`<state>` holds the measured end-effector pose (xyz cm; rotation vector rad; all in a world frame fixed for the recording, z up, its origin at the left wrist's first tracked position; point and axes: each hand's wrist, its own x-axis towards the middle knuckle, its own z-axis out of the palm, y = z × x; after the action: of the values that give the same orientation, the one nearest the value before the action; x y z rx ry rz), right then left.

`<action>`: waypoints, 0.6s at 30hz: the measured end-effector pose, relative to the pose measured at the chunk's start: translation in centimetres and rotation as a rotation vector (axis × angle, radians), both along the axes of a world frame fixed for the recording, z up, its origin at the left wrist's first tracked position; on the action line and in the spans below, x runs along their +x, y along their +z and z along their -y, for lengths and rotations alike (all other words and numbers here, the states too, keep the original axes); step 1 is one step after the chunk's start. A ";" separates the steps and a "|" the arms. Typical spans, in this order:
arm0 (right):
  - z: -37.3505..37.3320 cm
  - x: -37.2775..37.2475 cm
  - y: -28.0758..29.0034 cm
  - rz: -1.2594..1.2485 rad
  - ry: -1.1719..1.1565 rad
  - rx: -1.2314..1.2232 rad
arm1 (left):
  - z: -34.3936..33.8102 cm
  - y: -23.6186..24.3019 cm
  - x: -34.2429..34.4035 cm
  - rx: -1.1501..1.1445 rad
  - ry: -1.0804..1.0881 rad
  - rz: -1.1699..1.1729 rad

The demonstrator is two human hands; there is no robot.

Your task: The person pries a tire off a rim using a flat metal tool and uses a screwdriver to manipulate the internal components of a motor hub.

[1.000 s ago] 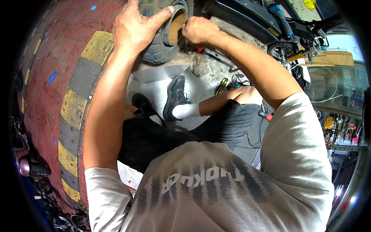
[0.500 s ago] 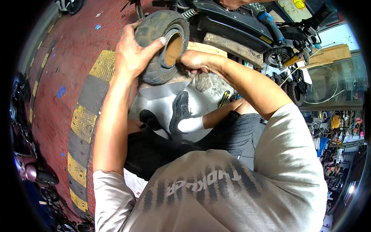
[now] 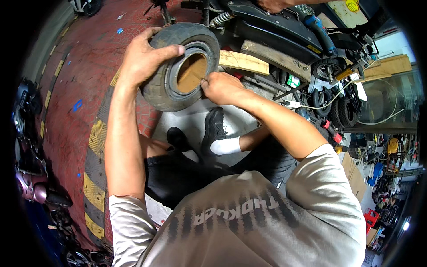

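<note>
A small, worn black tyre (image 3: 161, 84) is held up in front of me, above my feet. A grey metal rim (image 3: 174, 71) sits inside it, and its round opening shows a brown, rusty-looking inner surface (image 3: 192, 73). My left hand (image 3: 143, 58) grips the tyre's left side, thumb over the sidewall near the rim and fingers behind the tread, partly hidden. My right hand (image 3: 223, 89) is closed at the right edge of the rim, fingertips at the opening. Whether a small thing is pinched there, I cannot make out.
Ahead is a black scooter body (image 3: 267, 33) beside a wooden beam (image 3: 275, 58) and a pale plank (image 3: 243, 61). A blue power tool (image 3: 319, 33) rests on it, near another person's hand (image 3: 269, 4). A yellow-black ramp (image 3: 94, 187) runs along my left; loose tyres (image 3: 344, 111) lie right.
The tyre has tilted, so its opening faces me more, and it sits slightly lower. Both hands moved with it, the right staying at the rim. My view has shifted a little.
</note>
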<state>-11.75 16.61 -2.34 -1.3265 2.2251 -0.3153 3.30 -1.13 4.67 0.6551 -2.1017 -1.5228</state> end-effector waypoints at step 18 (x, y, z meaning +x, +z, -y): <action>4.0 -5.7 0.4 -0.229 0.021 -0.024 | -3.0 -3.8 -0.9 -0.408 0.379 -0.019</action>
<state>-17.50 12.62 -1.95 -1.4618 2.3984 -0.1906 2.44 1.82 0.84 0.8176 -2.0409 -0.8616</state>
